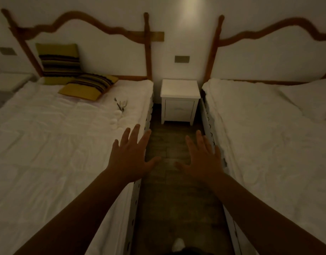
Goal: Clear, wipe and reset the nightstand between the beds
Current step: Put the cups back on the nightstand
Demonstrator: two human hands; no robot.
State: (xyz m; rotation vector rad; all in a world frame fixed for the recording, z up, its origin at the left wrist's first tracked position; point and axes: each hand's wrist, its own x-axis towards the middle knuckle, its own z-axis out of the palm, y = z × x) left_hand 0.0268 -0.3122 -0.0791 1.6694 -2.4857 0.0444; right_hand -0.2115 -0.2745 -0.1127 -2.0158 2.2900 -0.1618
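Here, the left hand and the right hand are both stretched forward with fingers straight and spread, palms down, holding nothing. They hang over the dark wooden floor of the aisle, the left one just above the edge of the left bed with its rumpled white sheet, the right one near the edge of the right bed in white bedding. Well beyond the fingertips, at the far end of the aisle against the wall, stands the small white nightstand with a drawer front, squarely between the two beds. Its worktop looks bare; in this dim light I cannot tell whether it has been wiped. On the left bed, near the nightstand, lie a few small white round things with a dark sprig, and two striped olive-yellow cushions farther back. No cloth shows. My judgement: clearing appears done, while wiping and resetting seem left.
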